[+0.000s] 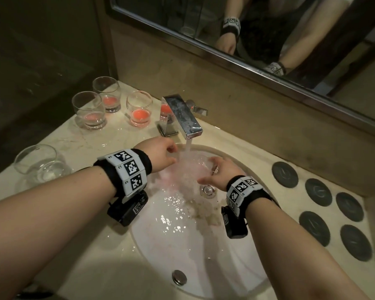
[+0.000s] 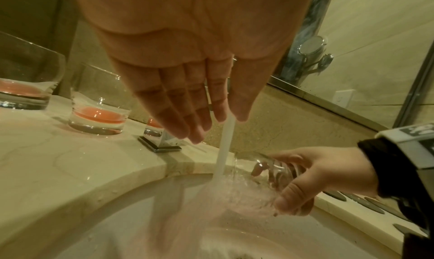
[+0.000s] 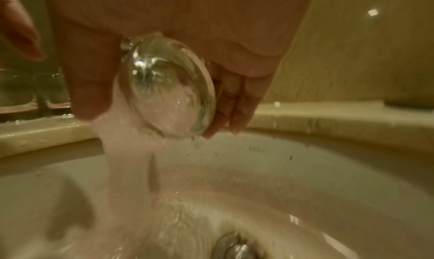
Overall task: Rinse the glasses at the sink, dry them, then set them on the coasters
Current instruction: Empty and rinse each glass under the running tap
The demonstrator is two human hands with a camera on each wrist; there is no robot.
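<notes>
My right hand (image 1: 220, 173) grips a clear glass (image 1: 198, 164) tipped on its side under the running tap (image 1: 182, 115); pink-tinged water pours out of it into the white sink (image 1: 182, 245). The right wrist view shows the thick base of that glass (image 3: 169, 96) between thumb and fingers (image 3: 234, 103). My left hand (image 1: 162, 154) hovers empty beside the stream, its fingers (image 2: 187, 110) straight and relaxed. Several glasses with a pink residue (image 1: 139, 109) stand on the counter at the back left. A clear glass (image 1: 38, 163) stands on the left counter. Several dark round coasters (image 1: 317, 191) lie at the right.
The beige stone counter (image 1: 74, 144) is wet around the glasses. A mirror (image 1: 268, 29) runs along the back wall above the tap lever (image 1: 198, 109). The drain (image 1: 207, 190) and an overflow button (image 1: 179, 277) sit in the basin.
</notes>
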